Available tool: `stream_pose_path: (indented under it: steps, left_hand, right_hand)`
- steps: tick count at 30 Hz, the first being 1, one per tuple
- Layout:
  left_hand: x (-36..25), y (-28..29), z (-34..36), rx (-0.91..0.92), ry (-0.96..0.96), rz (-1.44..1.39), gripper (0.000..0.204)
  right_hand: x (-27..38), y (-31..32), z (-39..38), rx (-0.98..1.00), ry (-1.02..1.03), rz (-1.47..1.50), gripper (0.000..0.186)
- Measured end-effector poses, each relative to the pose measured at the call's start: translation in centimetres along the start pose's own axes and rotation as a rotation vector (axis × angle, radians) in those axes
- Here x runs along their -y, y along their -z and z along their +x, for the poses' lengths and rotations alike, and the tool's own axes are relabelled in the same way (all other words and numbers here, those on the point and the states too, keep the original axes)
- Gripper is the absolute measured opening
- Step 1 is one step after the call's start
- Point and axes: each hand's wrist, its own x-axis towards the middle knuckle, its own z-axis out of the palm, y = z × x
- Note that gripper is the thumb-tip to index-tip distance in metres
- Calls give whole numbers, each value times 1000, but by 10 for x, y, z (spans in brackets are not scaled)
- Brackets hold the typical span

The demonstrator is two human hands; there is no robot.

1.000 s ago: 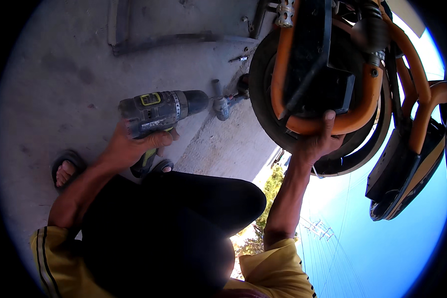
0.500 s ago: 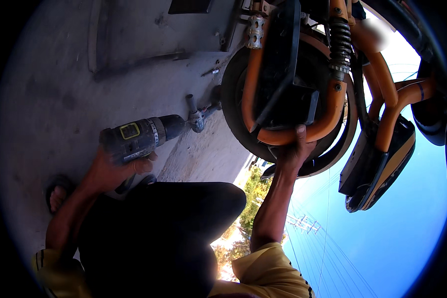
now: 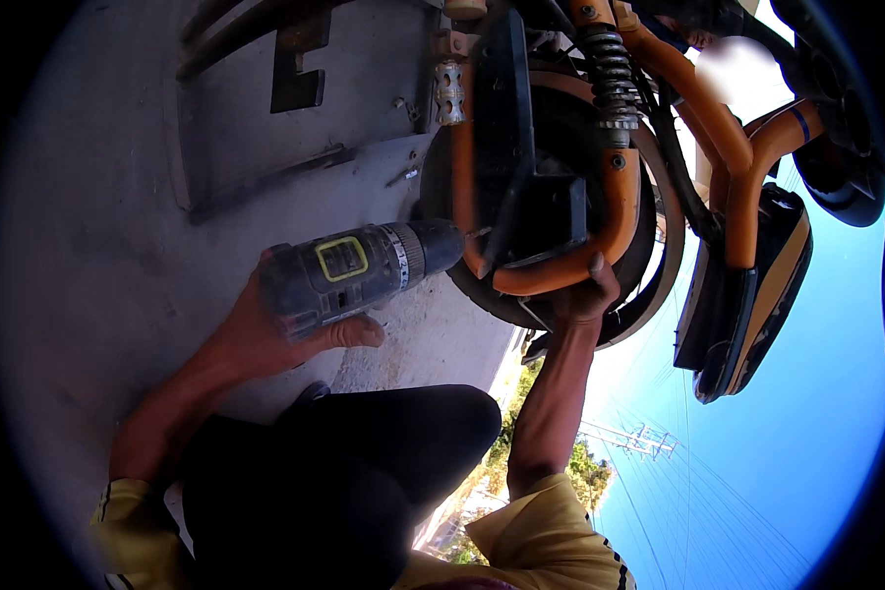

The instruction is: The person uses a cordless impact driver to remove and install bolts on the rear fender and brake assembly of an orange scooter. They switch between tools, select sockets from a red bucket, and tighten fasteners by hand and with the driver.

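My left hand (image 3: 265, 344) is wrapped round the handle of a dark cordless drill (image 3: 339, 261). The drill's ribbed collar and chuck point right at the lower left bend of an orange tubular frame (image 3: 531, 278). A thin bit shows between chuck and frame; whether it touches the tube I cannot tell. My right hand (image 3: 588, 293) grips the bottom of that orange tube from below, its thumb over the near side. Behind the tube lies a black wheel (image 3: 621, 211), and a black bracket plate (image 3: 560, 211) sits inside the frame loop.
A coil-spring shock absorber (image 3: 615, 79) runs up from the frame's right side. A silver perforated foot peg (image 3: 449, 93) is at upper left. The scooter's black seat (image 3: 752, 295) juts out right. Another person's partly visible body (image 3: 678, 34) is at top right. Grey concrete ground (image 3: 98, 197) spreads left.
The drill in my left hand has moved right and slightly up, bringing its chuck close to the orange frame. My right hand keeps its hold on the tube. The view has shifted somewhat.
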Motion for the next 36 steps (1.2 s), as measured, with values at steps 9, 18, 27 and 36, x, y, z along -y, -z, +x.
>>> stream_pose_path:
  steps: [9,18,27,36]
  left_hand:
    - [-33,-25,42,-19,-122,-104,38]
    - [-46,-45,64,-44,-17,70,48]
    - [-73,-50,69,3,118,685,47]
    - [-129,-47,99,265,-392,1468,60]
  right_hand:
    - [11,-16,15,15,-32,68,94]
    - [2,-17,1,-49,-2,136,77]
    - [8,-11,-4,-53,38,66,71]
    - [10,-17,-7,-121,98,-59,62]
